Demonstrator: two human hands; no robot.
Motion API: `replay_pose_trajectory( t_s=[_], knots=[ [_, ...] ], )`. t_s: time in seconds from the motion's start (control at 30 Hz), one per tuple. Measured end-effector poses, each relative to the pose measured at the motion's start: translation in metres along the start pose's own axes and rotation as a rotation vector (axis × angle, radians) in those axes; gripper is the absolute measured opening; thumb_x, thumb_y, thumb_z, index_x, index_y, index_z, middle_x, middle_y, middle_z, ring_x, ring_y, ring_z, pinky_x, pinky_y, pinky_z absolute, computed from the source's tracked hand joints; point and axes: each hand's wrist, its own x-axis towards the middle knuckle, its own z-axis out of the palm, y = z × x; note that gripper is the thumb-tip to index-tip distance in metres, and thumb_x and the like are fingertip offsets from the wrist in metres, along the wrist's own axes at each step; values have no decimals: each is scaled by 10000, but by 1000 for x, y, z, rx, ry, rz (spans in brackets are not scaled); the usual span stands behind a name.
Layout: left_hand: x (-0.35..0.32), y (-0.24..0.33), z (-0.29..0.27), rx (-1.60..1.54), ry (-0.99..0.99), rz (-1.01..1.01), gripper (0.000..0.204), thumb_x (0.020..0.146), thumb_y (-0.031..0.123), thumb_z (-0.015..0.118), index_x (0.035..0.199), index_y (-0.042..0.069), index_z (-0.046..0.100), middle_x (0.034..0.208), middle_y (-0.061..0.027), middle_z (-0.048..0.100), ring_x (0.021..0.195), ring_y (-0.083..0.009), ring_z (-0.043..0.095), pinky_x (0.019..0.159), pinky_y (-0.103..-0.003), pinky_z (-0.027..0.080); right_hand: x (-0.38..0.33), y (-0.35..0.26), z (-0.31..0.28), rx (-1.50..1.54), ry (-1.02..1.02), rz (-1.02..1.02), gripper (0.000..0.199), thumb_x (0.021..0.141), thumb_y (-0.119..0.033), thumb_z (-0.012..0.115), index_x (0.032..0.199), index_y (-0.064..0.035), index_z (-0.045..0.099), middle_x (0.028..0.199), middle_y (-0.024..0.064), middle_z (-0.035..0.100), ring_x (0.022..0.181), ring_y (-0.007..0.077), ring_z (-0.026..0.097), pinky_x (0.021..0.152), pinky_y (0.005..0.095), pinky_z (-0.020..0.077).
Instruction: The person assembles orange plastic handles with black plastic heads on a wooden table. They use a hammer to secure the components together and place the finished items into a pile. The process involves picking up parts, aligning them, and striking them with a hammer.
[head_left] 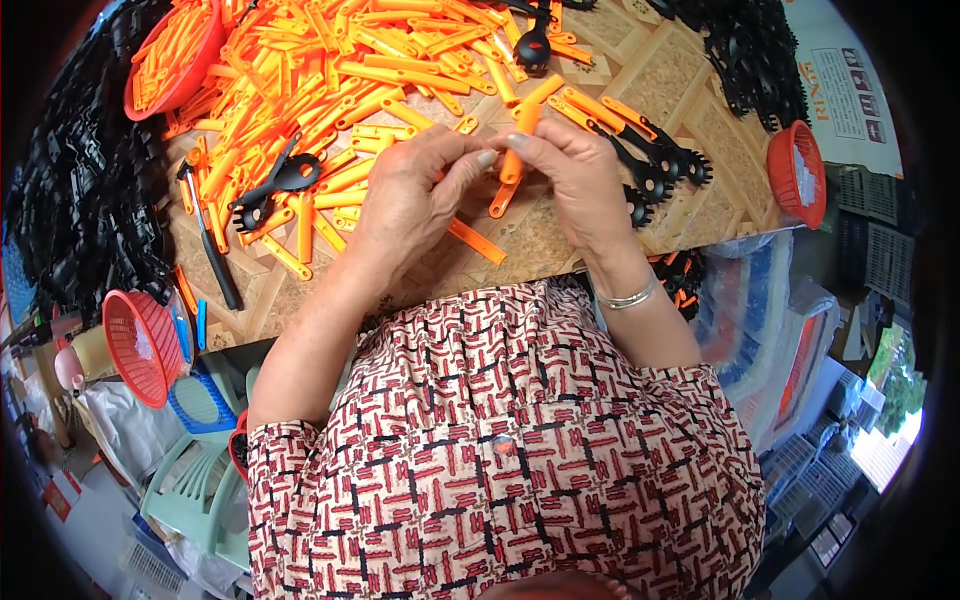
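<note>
Between thumb and fingers, my right hand (pixel 580 175) grips an orange plastic handle (pixel 526 120), tilted up over the table. My left hand (pixel 420 190) is closed in a pinch beside it, thumb tip close to the handle; whatever it pinches is too small to make out. Just under my hands another orange handle (pixel 478 242) lies on the tabletop. Beyond my left hand spreads a big pile of loose orange handles (pixel 310 75). Several black utensil heads with orange handles, among them a pasta server (pixel 688 165), rest right of my right hand.
A black slotted spoon (pixel 296 172) and a hammer (pixel 217 240) lie at left. Black parts heap along the left edge (pixel 80 170) and far right (pixel 750 60). Red baskets stand at the near left (pixel 140 350), far left (pixel 190 85) and right edge (pixel 812 150).
</note>
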Motion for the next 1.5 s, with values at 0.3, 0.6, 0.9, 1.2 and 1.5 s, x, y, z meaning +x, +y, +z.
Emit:
replay_pose_trajectory(
  t_s=[0.3, 0.6, 0.9, 1.2, 1.5],
  knots=[
    [97, -25, -32, 900, 336, 423, 216, 942, 279, 721, 1063, 104, 761, 981, -83, 689, 970, -295, 627, 835, -410, 522, -23, -5, -4, -733, -57, -385, 186, 904, -148, 753, 1026, -9, 733, 890, 129, 702, 764, 222, 666, 698, 347, 530],
    [74, -30, -54, 426, 305, 219, 231, 945, 255, 749, 1091, 80, 783, 967, -48, 657, 888, -194, 607, 810, -318, 500, 50, -42, -54, -1260, 56, -868, 148, 912, -144, 702, 1030, -60, 732, 910, 137, 708, 845, 339, 685, 763, 445, 559],
    [9, -28, -52, -932, 216, -113, 250, 938, 104, 763, 1172, 17, 750, 919, 11, 701, 827, -57, 616, 681, -200, 453, 137, -69, -40, -1089, -31, 59, 269, 855, -212, 738, 1046, -27, 700, 939, 158, 728, 871, 313, 703, 770, 414, 554],
    [-11, -28, -48, -1090, 151, -205, 195, 940, 137, 755, 1082, 13, 707, 913, -42, 691, 798, -129, 624, 698, -267, 502, 123, -33, -9, -1431, 178, -256, 483, 909, -497, 717, 1021, -27, 711, 871, 221, 720, 900, 397, 713, 798, 457, 567],
    [-31, -10, -46, -1034, 219, -187, 259, 972, 157, 723, 1148, -32, 705, 961, -110, 722, 773, -180, 680, 709, -317, 583, 143, 5, -13, -983, 294, -478, 285, 900, -280, 680, 980, -9, 717, 858, 168, 741, 822, 325, 727, 751, 431, 565]
  ],
)
